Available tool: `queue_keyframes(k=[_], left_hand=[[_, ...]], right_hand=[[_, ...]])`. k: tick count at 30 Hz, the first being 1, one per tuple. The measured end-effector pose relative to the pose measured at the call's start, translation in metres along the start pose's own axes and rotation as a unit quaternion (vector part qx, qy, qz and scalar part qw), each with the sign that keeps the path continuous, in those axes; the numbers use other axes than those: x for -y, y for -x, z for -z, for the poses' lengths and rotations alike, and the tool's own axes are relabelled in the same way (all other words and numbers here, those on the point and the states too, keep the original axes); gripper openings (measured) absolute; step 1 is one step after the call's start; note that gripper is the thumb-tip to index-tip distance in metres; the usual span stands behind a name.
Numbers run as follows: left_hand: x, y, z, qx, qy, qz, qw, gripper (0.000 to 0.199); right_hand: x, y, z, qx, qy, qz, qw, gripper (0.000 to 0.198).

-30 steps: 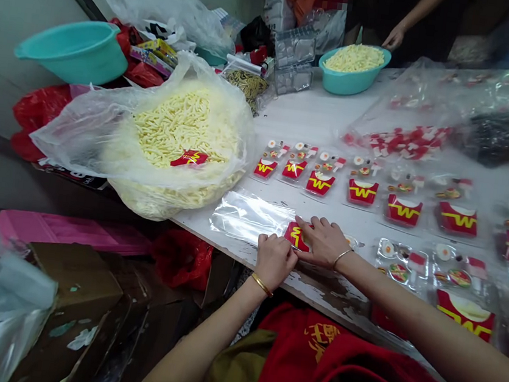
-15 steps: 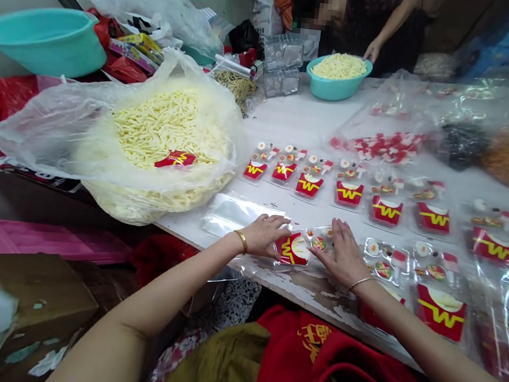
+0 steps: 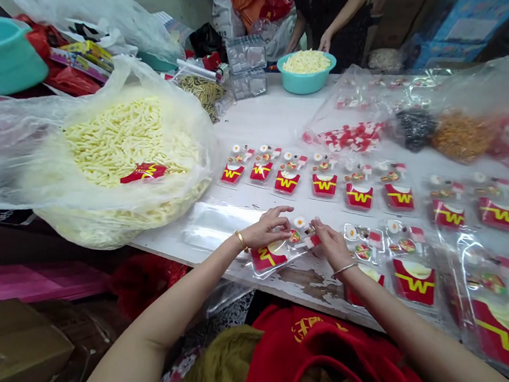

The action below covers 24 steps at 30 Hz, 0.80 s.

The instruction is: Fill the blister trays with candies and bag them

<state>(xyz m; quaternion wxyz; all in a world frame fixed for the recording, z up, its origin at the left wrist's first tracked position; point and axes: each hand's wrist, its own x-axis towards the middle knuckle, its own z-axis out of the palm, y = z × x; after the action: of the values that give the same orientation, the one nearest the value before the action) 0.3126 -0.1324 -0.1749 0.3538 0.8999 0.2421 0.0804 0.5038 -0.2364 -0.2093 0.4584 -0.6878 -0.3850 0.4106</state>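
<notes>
Between my hands a clear plastic toy-food pack (image 3: 269, 256), with a red fries box printed with a yellow zigzag and small toy foods, lies tilted at the table's near edge. My left hand (image 3: 269, 229) has curled fingers on its left upper part. At its upper right corner, the fingers of my right hand (image 3: 331, 246) pinch the plastic. Flat clear bags (image 3: 220, 227) lie left of my left hand. Under and beyond my right forearm are more such packs, one with its red box (image 3: 413, 283) in full view.
A large clear bag of pale toy fries (image 3: 114, 132) stands left. Several finished-looking packs (image 3: 324, 183) form a row behind my hands. Bags of red-and-white pieces (image 3: 357, 135) and orange pieces (image 3: 463, 138) lie at back right. A co-worker's hand (image 3: 325, 41) is by a turquoise basin (image 3: 304, 83).
The pack between my hands has turned and tilted, and my fingers have closed on it. My view has shifted right. The co-worker now stands more upright behind the basin.
</notes>
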Motion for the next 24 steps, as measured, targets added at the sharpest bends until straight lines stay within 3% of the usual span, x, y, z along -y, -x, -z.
queue_keyframes(k=[5, 9, 12, 16, 18, 20, 22, 24], left_hand=[[-0.008, -0.026, -0.009, -0.038, 0.061, -0.010, 0.997, 0.013], [-0.013, -0.040, -0.009, -0.036, 0.131, -0.017, 0.991, 0.014], [-0.017, -0.048, -0.009, -0.016, 0.194, -0.001, 0.981, 0.020], [-0.018, -0.063, -0.004, -0.035, 0.267, -0.004, 0.963, 0.022], [-0.018, -0.073, -0.001, -0.083, 0.282, 0.011, 0.956, 0.022], [-0.020, -0.086, 0.002, -0.182, 0.279, 0.045, 0.942, 0.023], [-0.027, -0.101, 0.002, -0.281, 0.280, 0.082, 0.914, 0.023], [-0.039, -0.117, 0.000, -0.316, 0.289, 0.090, 0.899, 0.021]], right_hand=[[0.026, 0.010, -0.001, 0.068, -0.066, -0.055, 0.994, 0.061], [0.024, 0.010, 0.001, 0.120, -0.064, 0.047, 0.990, 0.040], [0.020, 0.001, 0.007, 0.078, 0.009, 0.122, 0.989, 0.029], [0.029, -0.013, 0.015, 0.010, 0.071, 0.189, 0.979, 0.027], [0.037, -0.015, 0.016, -0.042, 0.038, 0.173, 0.983, 0.030], [0.041, -0.014, 0.016, -0.059, -0.034, 0.115, 0.991, 0.052], [0.042, -0.011, 0.021, -0.007, -0.109, 0.047, 0.993, 0.068], [0.042, -0.009, 0.037, 0.027, -0.159, 0.015, 0.987, 0.063]])
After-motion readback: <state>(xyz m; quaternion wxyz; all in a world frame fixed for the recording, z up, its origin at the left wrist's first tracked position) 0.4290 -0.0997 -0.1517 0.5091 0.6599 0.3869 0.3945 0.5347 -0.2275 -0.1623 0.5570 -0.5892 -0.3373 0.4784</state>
